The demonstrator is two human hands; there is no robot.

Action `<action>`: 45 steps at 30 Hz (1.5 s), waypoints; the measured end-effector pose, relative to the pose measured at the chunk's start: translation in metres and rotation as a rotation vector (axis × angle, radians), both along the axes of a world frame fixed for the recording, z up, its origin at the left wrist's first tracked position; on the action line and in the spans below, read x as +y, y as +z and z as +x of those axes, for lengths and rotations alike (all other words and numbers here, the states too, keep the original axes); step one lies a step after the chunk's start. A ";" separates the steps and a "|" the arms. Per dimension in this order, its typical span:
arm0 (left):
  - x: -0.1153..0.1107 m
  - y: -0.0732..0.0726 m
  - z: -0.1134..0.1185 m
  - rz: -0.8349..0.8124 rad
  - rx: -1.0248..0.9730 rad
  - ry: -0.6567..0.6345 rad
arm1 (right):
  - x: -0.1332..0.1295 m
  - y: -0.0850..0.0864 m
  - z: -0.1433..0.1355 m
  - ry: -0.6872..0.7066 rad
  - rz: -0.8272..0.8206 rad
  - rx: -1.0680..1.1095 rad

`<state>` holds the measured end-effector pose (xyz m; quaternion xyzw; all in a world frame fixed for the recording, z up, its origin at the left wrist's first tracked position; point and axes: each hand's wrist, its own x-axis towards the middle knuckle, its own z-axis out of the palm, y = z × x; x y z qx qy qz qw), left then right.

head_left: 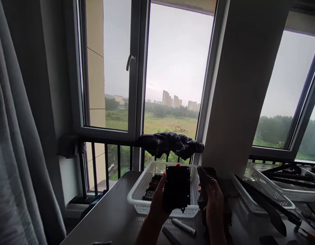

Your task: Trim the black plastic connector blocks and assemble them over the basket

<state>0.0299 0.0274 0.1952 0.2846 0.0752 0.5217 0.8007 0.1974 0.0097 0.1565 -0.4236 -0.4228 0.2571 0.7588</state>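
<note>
My left hand (158,200) is closed on a dark rectangular plastic part (177,187) with small tabs along its edges, held upright above the table. To the right, my right hand (214,199) is closed round a bunched grey cloth (205,178), a little apart from the part. Behind the dark part stands a white plastic basket (137,200) with several dark pieces (151,189) in it. A marker-like white pen (184,227) lies on the table below my hands, with a dark flat tool (171,235) beside it. Dim light hides the part's surface detail.
The grey table (103,214) runs along the window. More white baskets (287,204) with long dark parts (268,204) stand at the right. A dark crumpled cloth (170,143) hangs over the window rail. A grey curtain (17,136) hangs at the left.
</note>
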 end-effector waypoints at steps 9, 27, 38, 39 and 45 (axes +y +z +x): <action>0.008 -0.005 0.012 0.024 0.063 -0.017 | 0.003 0.007 -0.012 0.098 0.034 -0.268; 0.029 -0.008 -0.009 0.036 0.021 0.106 | -0.017 0.010 -0.015 0.237 0.008 -0.935; 0.018 -0.003 -0.004 0.013 0.148 -0.089 | -0.002 0.005 -0.016 -0.039 0.083 -0.761; 0.019 -0.004 -0.001 0.011 0.145 -0.083 | -0.001 0.005 -0.017 -0.022 0.079 -0.792; 0.032 -0.010 -0.005 -0.017 0.020 0.099 | -0.013 0.008 -0.017 0.206 -0.003 -0.953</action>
